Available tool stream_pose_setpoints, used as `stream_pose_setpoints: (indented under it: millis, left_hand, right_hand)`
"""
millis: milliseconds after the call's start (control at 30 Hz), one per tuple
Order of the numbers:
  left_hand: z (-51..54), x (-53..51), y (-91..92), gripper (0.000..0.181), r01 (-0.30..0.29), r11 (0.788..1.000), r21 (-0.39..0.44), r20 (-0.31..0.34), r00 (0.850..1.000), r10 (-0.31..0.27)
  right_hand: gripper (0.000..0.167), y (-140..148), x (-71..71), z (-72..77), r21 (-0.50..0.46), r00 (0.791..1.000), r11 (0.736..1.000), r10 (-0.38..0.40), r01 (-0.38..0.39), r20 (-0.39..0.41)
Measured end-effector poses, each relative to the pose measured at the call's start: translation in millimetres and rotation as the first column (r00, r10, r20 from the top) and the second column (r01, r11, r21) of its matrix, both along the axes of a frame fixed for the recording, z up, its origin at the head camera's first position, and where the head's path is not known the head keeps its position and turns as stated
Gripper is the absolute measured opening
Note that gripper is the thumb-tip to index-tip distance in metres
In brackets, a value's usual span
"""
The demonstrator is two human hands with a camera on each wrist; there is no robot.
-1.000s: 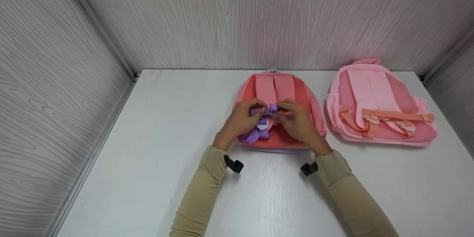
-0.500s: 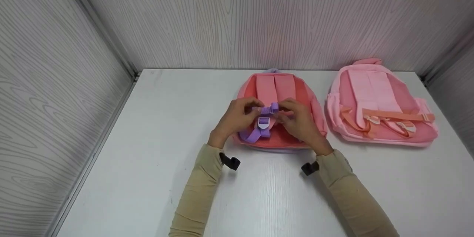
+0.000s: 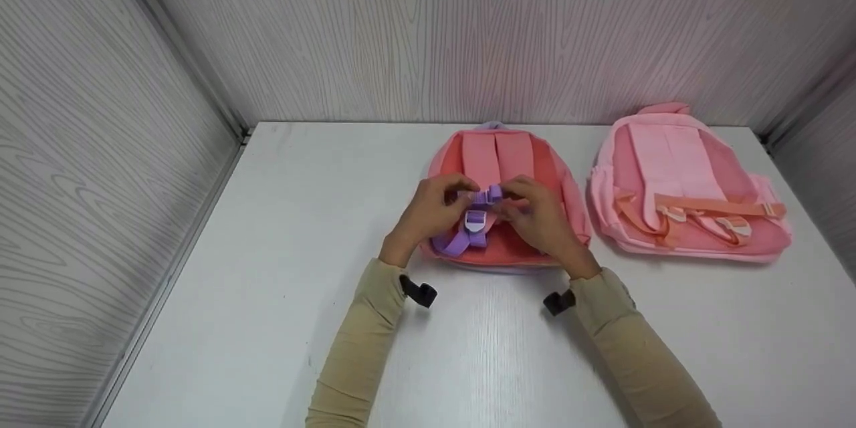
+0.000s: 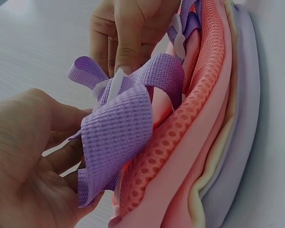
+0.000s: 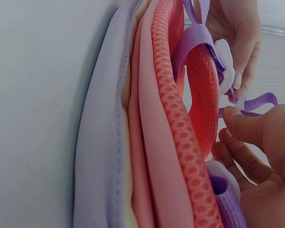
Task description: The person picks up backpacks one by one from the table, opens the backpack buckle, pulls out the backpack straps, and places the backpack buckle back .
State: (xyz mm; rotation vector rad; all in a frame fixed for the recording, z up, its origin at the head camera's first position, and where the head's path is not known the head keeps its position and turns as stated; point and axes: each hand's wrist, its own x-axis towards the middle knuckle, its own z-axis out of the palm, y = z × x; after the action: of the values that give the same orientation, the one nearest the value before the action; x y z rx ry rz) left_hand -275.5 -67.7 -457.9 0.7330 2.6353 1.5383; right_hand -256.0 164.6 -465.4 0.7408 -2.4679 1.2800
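A coral-red backpack [image 3: 511, 251] lies on the table with its shoulder straps facing up. My left hand [image 3: 428, 210] pinches a purple webbing strap [image 4: 116, 128], whose loose part bends around the fingers in the left wrist view. My right hand [image 3: 540, 217] pinches the same strap at its white slider buckle [image 4: 116, 85], where a small purple loop [image 3: 495, 192] stands up. Below the hands, a second white buckle [image 3: 475, 221] on purple webbing rests on the backpack. In the right wrist view, my right thumb and fingertips partly hide the gripped buckle.
A pink backpack [image 3: 682, 160] with orange straps [image 3: 719, 206] lies to the right, close to the coral one. The white table [image 3: 301, 227] meets wood-grain panels [image 3: 414, 33] at the back and sides. Black wrist mounts [image 3: 420, 292] hang from both sleeves.
My left hand has shifted slightly left along the purple strap, so more of the webbing and the lower buckle shows. The right hand stays nearly still at the slider buckle.
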Motion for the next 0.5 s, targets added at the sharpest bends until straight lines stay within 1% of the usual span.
stream_pose_setpoints:
  millis: [200, 400, 500]
  left_hand:
    - [-0.2, 0.7, 2.4, 0.017, 0.000, 1.000, 0.004, -0.002, 1.000, 0.000]
    - [0.0, 2.0, 5.1, 0.016, -0.001, 1.000, 0.012, 0.005, 1.000, 0.001]
    - [-0.4, 3.0, 6.5, 0.016, -0.010, 1.000, 0.006, 0.011, 1.000, 0.010]
  right_hand:
    - [0.024, 0.1, -0.6, -1.5, 0.006, 1.000, 1.000, 0.000, 0.000, -0.006]
    - [0.027, 0.3, 0.4, -1.0, 0.019, 0.999, 1.000, -0.013, 0.013, 0.031]
    - [0.029, 0.5, 0.2, -1.4, 0.023, 0.999, 1.000, -0.013, 0.012, 0.039]
